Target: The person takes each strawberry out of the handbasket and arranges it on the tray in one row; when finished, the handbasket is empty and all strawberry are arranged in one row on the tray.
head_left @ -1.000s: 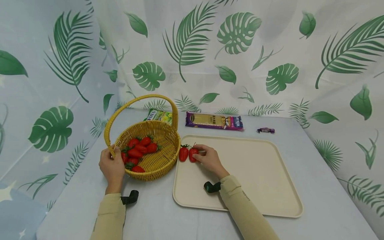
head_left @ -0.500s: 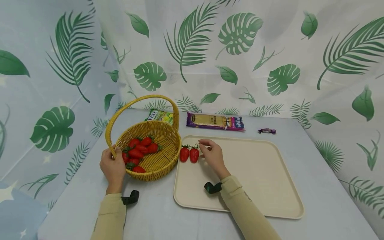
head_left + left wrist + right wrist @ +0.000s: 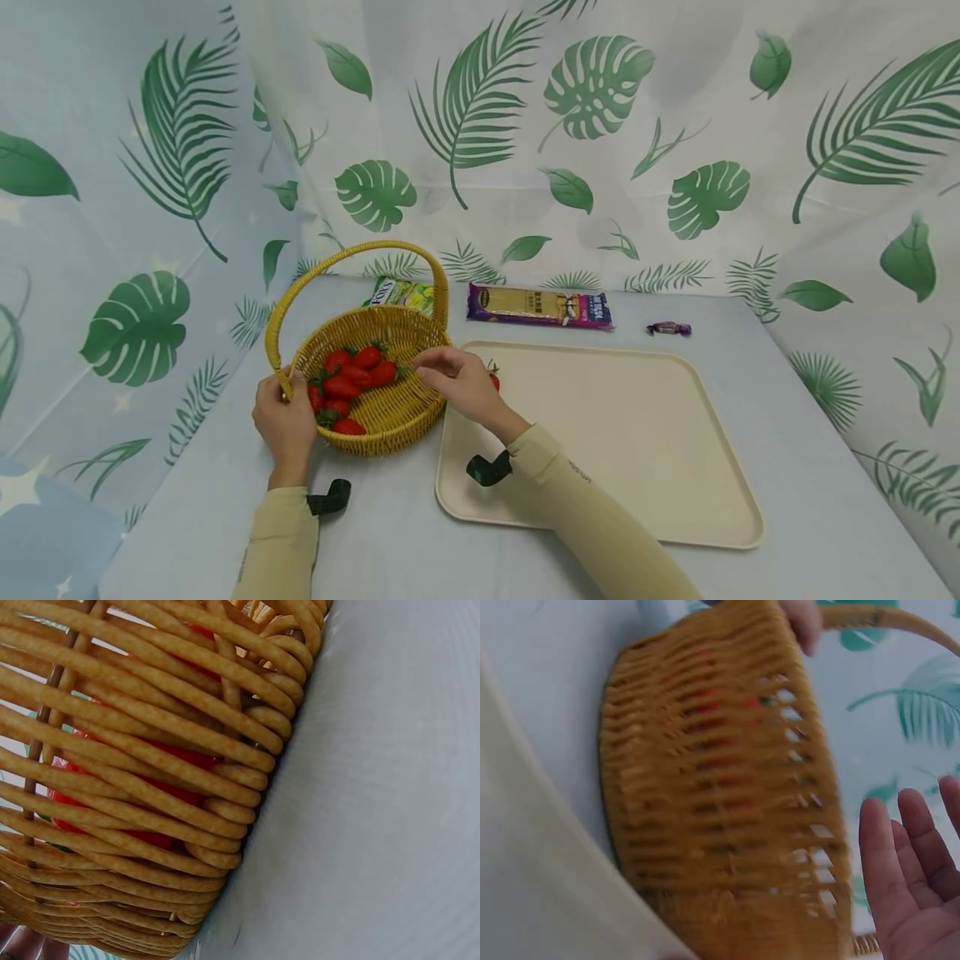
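A yellow wicker basket (image 3: 405, 433) with a tall hoop handle stands on the left of the table, several red strawberries (image 3: 341, 387) heaped in its left half. My left hand (image 3: 287, 425) grips the rim where the handle joins it. Over the right rim hovers my right hand (image 3: 468, 387), fingers relaxed, nothing held; the right wrist view shows its fingers (image 3: 881, 847) spread beside the basket wall (image 3: 720, 817). A strawberry (image 3: 495, 381) on the beige tray (image 3: 600, 450) peeks out from behind the right hand; its neighbour there is hidden. Red fruit shows through the weave (image 3: 127, 787) in the left wrist view.
Behind the tray lies a purple and gold packet (image 3: 540, 306), with a purple wrapped candy (image 3: 669, 328) to its right. A green packet (image 3: 405, 293) is partly behind the basket. A leaf-patterned curtain (image 3: 495, 183) borders the table at the back.
My right hand has let go of the right strawberry on the tray, lifted off and moved left to the basket's right rim. My left hand keeps its grip on the basket.
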`<move>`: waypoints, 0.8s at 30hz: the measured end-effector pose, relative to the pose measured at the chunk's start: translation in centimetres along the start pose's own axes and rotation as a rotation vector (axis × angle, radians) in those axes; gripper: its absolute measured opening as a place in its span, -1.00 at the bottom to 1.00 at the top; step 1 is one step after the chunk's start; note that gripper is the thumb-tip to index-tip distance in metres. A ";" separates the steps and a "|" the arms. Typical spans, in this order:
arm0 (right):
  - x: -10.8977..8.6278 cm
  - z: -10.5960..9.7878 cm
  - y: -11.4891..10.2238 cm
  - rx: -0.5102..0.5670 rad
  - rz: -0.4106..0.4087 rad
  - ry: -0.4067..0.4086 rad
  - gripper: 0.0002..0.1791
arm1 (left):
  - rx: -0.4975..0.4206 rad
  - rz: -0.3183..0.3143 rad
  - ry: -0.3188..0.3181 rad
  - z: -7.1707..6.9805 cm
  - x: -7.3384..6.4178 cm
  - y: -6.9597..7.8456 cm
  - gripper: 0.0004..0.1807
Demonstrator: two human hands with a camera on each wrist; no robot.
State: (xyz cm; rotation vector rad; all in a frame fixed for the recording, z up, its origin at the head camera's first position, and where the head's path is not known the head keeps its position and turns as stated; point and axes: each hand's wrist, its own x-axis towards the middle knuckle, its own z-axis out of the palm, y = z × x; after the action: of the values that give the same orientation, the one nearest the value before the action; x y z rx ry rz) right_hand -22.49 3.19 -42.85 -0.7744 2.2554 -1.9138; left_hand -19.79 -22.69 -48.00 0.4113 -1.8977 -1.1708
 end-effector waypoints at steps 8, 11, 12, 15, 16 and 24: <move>2.4 2.6 0.3 -0.149 0.017 -0.133 -0.73 | -0.001 -0.002 -0.007 0.0 0.1 0.0 -0.69; 3.4 2.7 0.3 -0.162 0.056 -0.188 -0.69 | -0.002 0.000 -0.008 0.1 0.1 0.1 -0.68; 3.8 2.8 0.3 -0.169 0.069 -0.205 -0.67 | -0.002 -0.002 -0.009 0.1 0.2 0.1 -0.68; 4.6 2.9 0.4 -0.190 0.098 -0.259 -0.64 | 0.000 -0.009 -0.012 0.1 0.2 0.1 -0.69; 4.8 3.0 0.5 -0.197 0.105 -0.276 -0.63 | 0.001 -0.010 -0.012 0.1 0.2 0.1 -0.69; 6.3 4.3 1.2 -0.291 0.107 -0.537 -0.58 | -0.007 0.006 0.001 0.1 0.1 0.0 -0.73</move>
State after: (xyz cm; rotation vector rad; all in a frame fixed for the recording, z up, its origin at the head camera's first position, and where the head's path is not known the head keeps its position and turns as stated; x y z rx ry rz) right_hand -26.74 -3.26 -43.33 -1.0267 2.1819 -1.1569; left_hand -19.94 -22.73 -47.94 0.4022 -1.8923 -1.1731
